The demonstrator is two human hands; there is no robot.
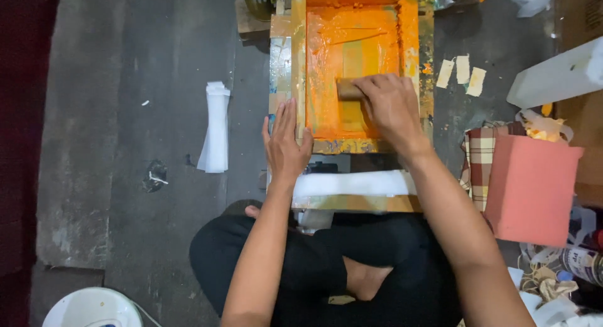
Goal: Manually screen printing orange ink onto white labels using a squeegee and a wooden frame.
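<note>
A grey concrete floor (125, 145) takes up most of the view, and the person sits on it cross-legged in black clothing. In front of the knees lies a wooden screen-printing frame (301, 63), its mesh (358, 57) thick with orange ink and its rim spattered with paint. To the right stands a pink box (532, 189) with a checked cloth (478, 157) tucked beside it, and a long white block (556, 76) lies near the upper right corner. A white strip (352, 184) lies across the near end of the frame. A folded stack of white sheets (215, 129) rests on the floor well left of the frame. The right hand (392, 107) is on the mesh, fingers curled tight around a wooden squeegee (348, 89). The left hand (286, 145) lies flat on the frame's left rail, fingers straight and together, gripping nothing. Three small pale tape pieces (461, 72) lie just right of the frame.
</note>
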